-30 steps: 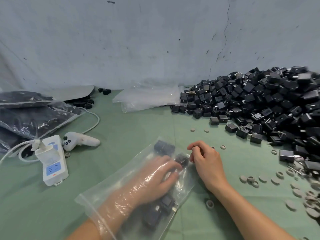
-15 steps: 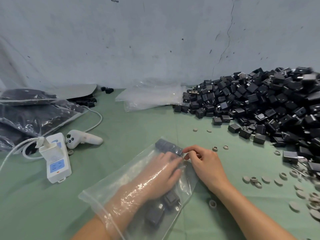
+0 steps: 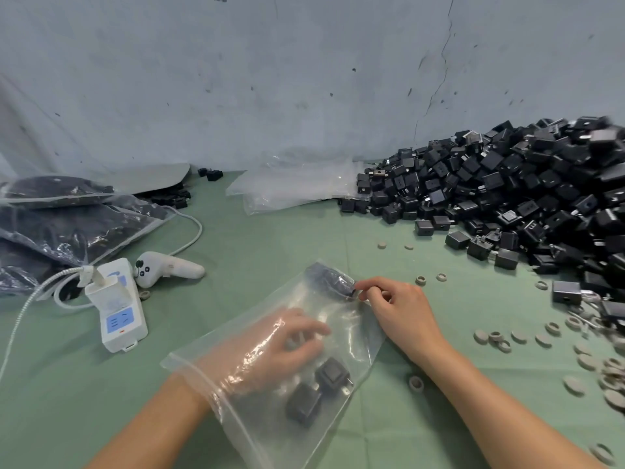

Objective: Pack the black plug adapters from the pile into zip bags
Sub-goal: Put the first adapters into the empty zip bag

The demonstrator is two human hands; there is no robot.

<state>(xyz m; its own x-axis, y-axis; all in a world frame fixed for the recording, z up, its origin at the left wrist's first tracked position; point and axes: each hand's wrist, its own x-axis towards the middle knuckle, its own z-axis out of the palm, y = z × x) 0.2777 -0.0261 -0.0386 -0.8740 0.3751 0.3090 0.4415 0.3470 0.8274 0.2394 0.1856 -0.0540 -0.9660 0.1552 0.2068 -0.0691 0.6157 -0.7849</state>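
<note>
A clear zip bag [image 3: 358, 336] lies on the green table in front of me with its mouth toward me. My left hand [image 3: 287, 345] is inside it up to the wrist, fingers loosely bent with nothing seen in them. Two black plug adapters [image 3: 333, 375] lie in the bag beside that hand, and more adapters [image 3: 329, 280] sit in its far corner. From outside, my right hand [image 3: 402, 313] pinches the plastic at that far corner between thumb and forefinger. The big pile of black adapters [image 3: 507, 204] covers the right side, against the wall.
Empty clear bags [image 3: 297, 187] lie at the back centre. Filled bags [image 3: 67, 228] are stacked at the left. A white power strip [image 3: 116, 309] with a cable and a white controller [image 3: 169, 267] lie left of the bag. Several grey rings [image 3: 541, 338] are scattered at the right.
My left hand has drawn back inside the bag, away from the far corner toward the mouth. My right hand's fingers have closed on the bag's far corner.
</note>
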